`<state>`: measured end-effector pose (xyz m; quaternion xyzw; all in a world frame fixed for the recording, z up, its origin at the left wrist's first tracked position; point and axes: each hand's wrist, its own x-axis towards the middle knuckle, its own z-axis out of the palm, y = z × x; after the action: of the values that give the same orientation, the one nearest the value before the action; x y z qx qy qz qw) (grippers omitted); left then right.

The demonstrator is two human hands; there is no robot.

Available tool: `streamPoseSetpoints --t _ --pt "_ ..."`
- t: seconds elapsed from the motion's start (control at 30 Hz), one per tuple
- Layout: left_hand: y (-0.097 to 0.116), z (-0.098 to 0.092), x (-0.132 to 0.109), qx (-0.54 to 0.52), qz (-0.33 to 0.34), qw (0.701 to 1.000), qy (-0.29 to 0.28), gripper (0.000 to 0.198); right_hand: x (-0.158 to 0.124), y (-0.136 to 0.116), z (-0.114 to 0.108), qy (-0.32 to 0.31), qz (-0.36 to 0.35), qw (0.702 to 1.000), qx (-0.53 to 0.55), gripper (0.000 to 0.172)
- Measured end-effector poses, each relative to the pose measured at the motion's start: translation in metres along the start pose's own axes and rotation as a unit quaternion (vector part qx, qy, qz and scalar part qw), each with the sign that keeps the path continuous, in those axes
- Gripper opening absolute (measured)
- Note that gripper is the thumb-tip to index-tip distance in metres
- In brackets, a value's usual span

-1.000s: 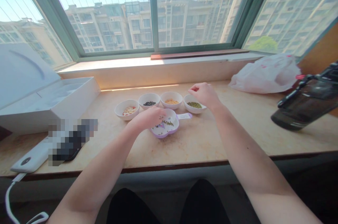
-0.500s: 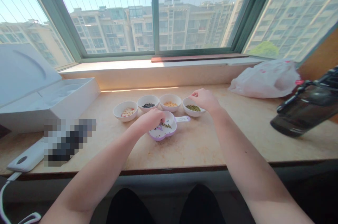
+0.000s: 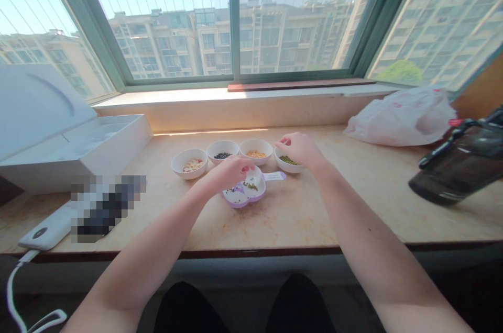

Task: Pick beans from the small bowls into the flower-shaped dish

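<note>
My left hand [image 3: 232, 169] hovers over a white dish with a purple rim and a handle [image 3: 248, 200], fingertips pinched together. A few green beans [image 3: 250, 186] lie scattered in that dish. My right hand [image 3: 301, 150] is at a white bowl [image 3: 291, 169] of green beans [image 3: 288, 159], its fingers closed above the rim; whether they hold beans is hidden. In the same row stand a bowl of yellow grains [image 3: 255, 154], a bowl of black beans [image 3: 222, 155] and a bowl of pale flat pieces [image 3: 192, 165].
At left, an open white box [image 3: 113, 139] sits on the table [image 3: 314, 218], with a white power bank [image 3: 47, 228] and a blurred dark object [image 3: 106, 212] in front. A plastic bag [image 3: 401, 118] and a dark bottle [image 3: 451, 170] are at right, below the window.
My left hand has lifted slightly from the dish, so more of its inside shows. My right hand stays at the green bean bowl. The view has shifted a little.
</note>
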<state>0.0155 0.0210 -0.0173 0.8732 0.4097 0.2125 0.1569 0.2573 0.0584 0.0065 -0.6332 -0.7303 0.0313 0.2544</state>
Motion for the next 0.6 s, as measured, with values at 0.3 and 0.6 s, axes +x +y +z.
streamPoseSetpoints --t 0.3,0.6 --pt "-0.004 -0.017 0.003 -0.552 -0.115 0.811 0.155 0.045 -0.021 -0.038 0.015 -0.056 -0.161 0.927 0.335 0.035" --pt "0.000 -0.009 0.003 -0.611 -0.116 0.772 0.135 0.047 -0.026 -0.045 0.022 -0.069 -0.171 0.907 0.378 0.039"
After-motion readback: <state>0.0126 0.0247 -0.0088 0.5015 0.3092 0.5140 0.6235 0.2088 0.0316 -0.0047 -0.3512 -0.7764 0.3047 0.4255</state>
